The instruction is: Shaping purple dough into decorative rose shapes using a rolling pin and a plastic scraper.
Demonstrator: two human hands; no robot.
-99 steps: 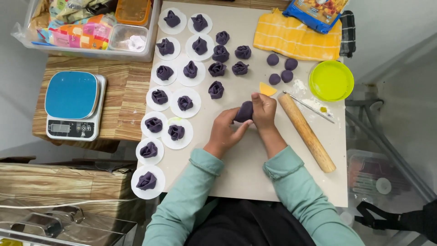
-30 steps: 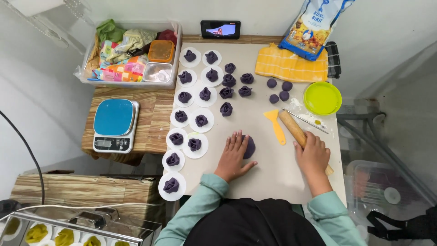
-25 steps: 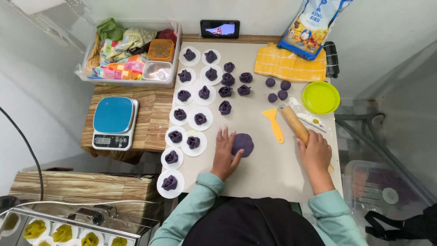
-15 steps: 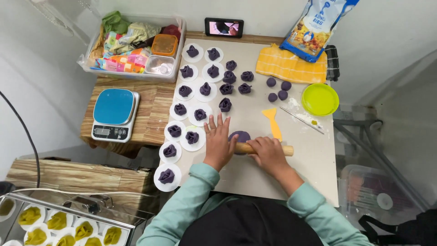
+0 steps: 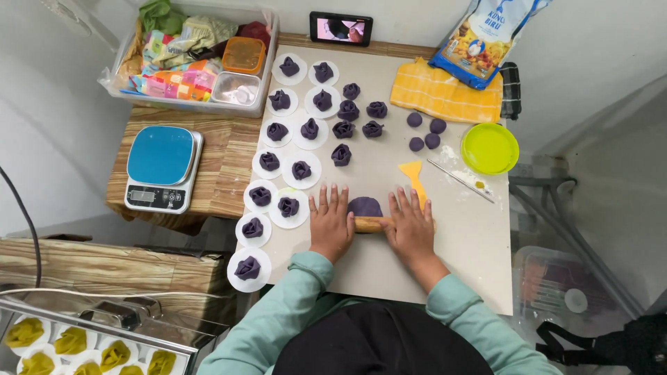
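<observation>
Purple dough (image 5: 364,206) flat on the grey board (image 5: 389,264), wooden rolling pin (image 5: 370,223) lying across its near edge, left hand (image 5: 331,225) and right hand (image 5: 410,228) pressing flat on the pin ends, fingers spread, yellow scraper (image 5: 413,178) just beyond, small purple balls (image 5: 425,132) further back

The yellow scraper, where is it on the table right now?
In the head view the yellow scraper lies flat on the grey board, just beyond the right hand, between the purple dough under the rolling pin and the green bowl.
</observation>
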